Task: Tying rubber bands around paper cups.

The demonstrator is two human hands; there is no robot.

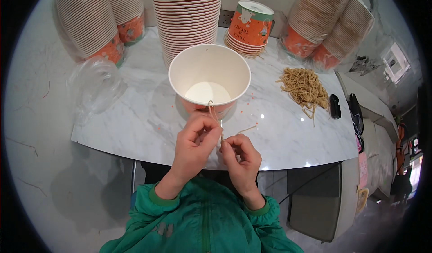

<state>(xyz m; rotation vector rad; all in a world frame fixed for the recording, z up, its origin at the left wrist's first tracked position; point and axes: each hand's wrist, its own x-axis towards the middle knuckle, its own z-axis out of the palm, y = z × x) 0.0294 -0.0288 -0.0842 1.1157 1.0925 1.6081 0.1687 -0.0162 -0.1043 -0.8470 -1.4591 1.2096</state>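
The lower end of the thin tan string (215,118) is hidden between the fingers, and both the left hand (194,141) and the right hand (241,157) pinch it just before the white paper cup (209,75), whose rim the string's upper end touches.

Top cup stack (187,10) cut off above

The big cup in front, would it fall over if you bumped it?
Probably easily. The cup looks like thin paper and is empty, so likely light. It is wide at the rim and narrower at the base, so a nudge near the top might tip it or slide it on the smooth marble table. On its side, it would likely roll in a curve.
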